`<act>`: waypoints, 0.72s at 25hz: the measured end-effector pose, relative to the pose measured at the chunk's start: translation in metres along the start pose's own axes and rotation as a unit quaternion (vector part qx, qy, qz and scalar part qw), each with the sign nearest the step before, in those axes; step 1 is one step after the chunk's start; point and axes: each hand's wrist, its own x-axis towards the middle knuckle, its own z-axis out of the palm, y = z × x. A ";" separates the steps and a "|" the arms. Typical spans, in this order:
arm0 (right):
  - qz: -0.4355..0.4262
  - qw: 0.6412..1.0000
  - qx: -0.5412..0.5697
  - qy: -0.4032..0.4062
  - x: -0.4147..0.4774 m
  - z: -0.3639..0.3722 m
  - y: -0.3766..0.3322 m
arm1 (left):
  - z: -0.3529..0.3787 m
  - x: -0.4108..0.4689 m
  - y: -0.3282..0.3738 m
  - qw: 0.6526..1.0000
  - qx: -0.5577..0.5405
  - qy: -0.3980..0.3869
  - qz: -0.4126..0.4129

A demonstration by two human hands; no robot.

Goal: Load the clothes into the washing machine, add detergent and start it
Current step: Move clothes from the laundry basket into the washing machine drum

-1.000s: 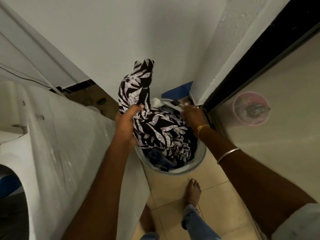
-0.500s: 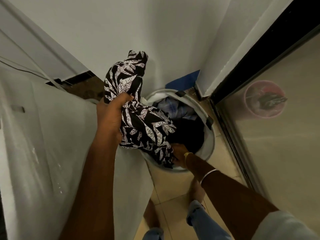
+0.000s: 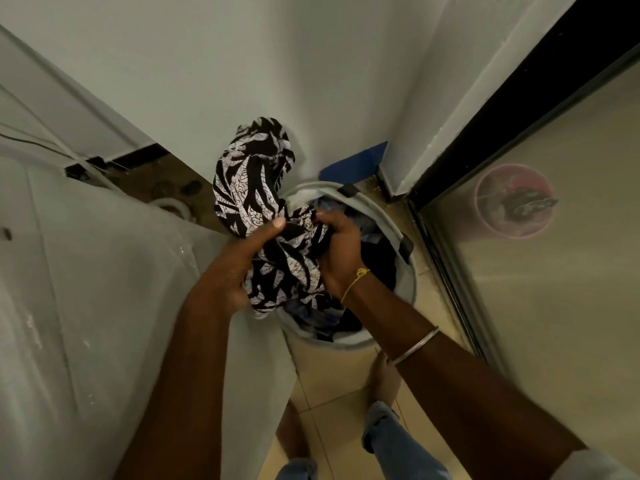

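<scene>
Two-handed grab: left hand [image 3: 235,268] and right hand [image 3: 341,252] clenched on the black-and-white print garment [image 3: 249,188], just above the laundry bucket [image 3: 388,220]. Best to bunch up the loose tail before swinging over to the washing machine [image 3: 104,271].

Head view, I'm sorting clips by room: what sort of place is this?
Probably a cramped home laundry corner: a bucket of clothes on a tiled floor, a white appliance beside it, likely the washing machine, and the left hand and right hand gripping a printed garment above the bucket.
</scene>
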 end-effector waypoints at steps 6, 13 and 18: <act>-0.145 0.857 -0.444 0.216 0.023 -0.073 -0.007 | -0.001 0.028 -0.047 0.979 -0.014 0.193 0.058; 0.104 0.657 -0.634 0.394 0.034 -0.161 0.036 | -0.018 0.026 -0.056 0.959 0.076 0.246 0.118; 0.028 0.674 -0.616 0.407 0.048 -0.171 0.030 | -0.025 0.027 -0.058 0.956 0.105 0.243 0.123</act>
